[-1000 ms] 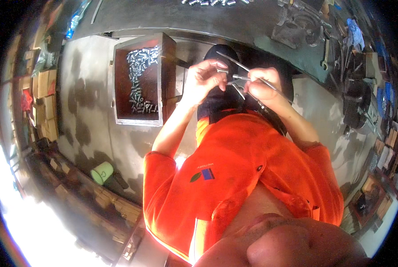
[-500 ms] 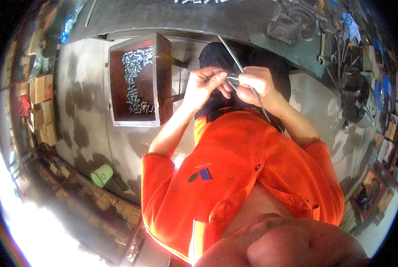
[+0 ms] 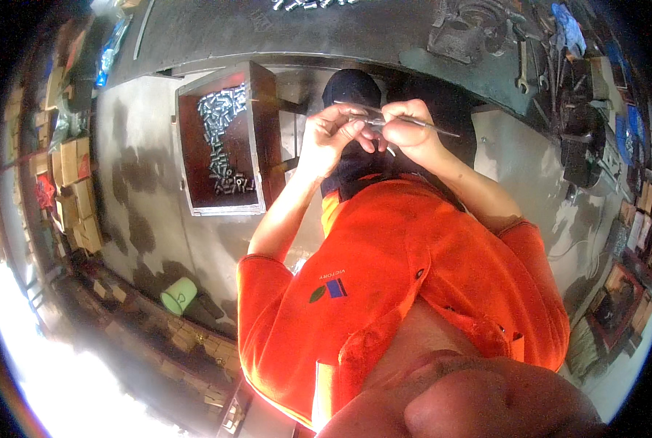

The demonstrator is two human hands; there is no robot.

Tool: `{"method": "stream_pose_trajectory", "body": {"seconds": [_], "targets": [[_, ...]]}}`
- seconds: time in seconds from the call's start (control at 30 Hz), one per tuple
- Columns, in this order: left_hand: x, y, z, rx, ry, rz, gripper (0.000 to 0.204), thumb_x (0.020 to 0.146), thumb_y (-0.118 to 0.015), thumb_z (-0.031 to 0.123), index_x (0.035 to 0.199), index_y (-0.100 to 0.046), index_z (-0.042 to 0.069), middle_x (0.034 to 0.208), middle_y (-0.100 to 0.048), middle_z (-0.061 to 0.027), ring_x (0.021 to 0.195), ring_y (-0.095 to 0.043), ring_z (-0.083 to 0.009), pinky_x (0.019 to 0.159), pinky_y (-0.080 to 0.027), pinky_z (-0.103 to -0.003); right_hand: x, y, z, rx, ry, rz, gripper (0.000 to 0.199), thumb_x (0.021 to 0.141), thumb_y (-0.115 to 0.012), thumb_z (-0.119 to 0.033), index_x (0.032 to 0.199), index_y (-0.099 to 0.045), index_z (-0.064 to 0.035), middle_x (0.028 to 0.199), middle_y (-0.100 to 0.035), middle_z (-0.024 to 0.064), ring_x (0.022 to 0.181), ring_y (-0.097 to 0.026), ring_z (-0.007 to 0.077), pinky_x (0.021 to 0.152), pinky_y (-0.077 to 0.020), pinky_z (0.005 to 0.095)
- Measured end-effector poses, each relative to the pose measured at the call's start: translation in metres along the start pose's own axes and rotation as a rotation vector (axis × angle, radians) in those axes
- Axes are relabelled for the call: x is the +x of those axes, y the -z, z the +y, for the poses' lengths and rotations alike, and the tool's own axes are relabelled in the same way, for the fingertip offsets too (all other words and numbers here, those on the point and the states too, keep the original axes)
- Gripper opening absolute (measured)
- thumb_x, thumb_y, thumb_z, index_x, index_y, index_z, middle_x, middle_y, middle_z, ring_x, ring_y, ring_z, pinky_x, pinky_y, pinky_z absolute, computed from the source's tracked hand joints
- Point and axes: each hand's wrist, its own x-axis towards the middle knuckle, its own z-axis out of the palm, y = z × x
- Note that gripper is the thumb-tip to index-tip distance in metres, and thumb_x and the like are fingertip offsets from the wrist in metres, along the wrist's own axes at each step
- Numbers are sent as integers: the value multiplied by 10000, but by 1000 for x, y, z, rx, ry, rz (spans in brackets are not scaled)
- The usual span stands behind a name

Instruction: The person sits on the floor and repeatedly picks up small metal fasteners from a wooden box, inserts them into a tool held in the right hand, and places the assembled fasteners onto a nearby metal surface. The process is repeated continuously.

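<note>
My right hand [image 3: 412,133] is closed around a thin grey metal rod [image 3: 441,130], which lies nearly level and sticks out past both sides of the fist. Close beside it, my left hand [image 3: 329,139] has its thumb and fingers drawn together at small shiny metal pieces [image 3: 372,124] between the two hands. Fingers partly hide those pieces, so their exact kind cannot be made out. Both hands are raised over my dark-trousered lap. Left of them stands an open box [image 3: 224,210] with dark red inner walls, holding many small silvery metal fittings [image 3: 220,109].
A dark workbench [image 3: 267,33] runs across the far side, with more silvery fittings [image 3: 307,4] at its edge. On its right lie an open-ended wrench [image 3: 523,69] and a dark metal fixture [image 3: 461,33]. A pale green bucket [image 3: 178,296] stands on the floor, lower left.
The rod has swung from a steep slant to nearly level as my right hand turned. My left hand stays close by, fingers still drawn together.
</note>
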Motion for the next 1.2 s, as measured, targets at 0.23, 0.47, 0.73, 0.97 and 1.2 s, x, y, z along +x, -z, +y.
{"method": "stream_pose_trajectory", "body": {"seconds": [0.23, 0.47, 0.73, 0.97, 1.2], "targets": [[3, 6, -2, -89, -15, -85, 175, 820, -571, -60, 995, -567, -51, 902, -628, -170, 773, -635, -233, 691, -543, -329, 1, 3, 1, -18, 10, 12, 160, 739, -512, -44, 595, -564, 0, 666, -610, 77, 578, -571, 121, 474, -450, 234], [2, 11, -9, -50, -44, -96, 210, 821, -589, -20, 1030, -568, -27, 919, -636, -184, 779, -638, -254, 690, -548, -367, 2, 3, 2, -51, -74, 44, 178, 727, -529, -33, 555, -484, -19, 654, -586, 109, 601, -582, 168, 491, -470, 258], [4, 5, -5, -57, 38, -46, 185, 847, -597, 64, 974, -578, -68, 783, -635, -175, 649, -633, -249, 605, -540, -334, -4, 5, 2, -689, 330, 62, 96, 673, -552, -10, 581, -526, -14, 555, -552, 80, 498, -545, 113, 435, -419, 297], [2, 3, -10, -80, 51, 8, 190, 847, -601, 74, 972, -579, -67, 774, -634, -163, 615, -620, -221, 556, -537, -316, -1, 1, 16, -394, 219, 113, 164, 702, -539, -23, 547, -486, -14, 551, -542, 63, 493, -538, 129, 446, -435, 299], [8, 9, 1, 158, -96, 0, 181, 806, -615, -33, 982, -581, -54, 814, -641, -145, 678, -635, -189, 595, -536, -280, -2, 11, 6, 139, 10, 61, 195, 680, -511, -25, 513, -411, -27, 533, -480, 48, 462, -494, 140, 445, -446, 277]]}}
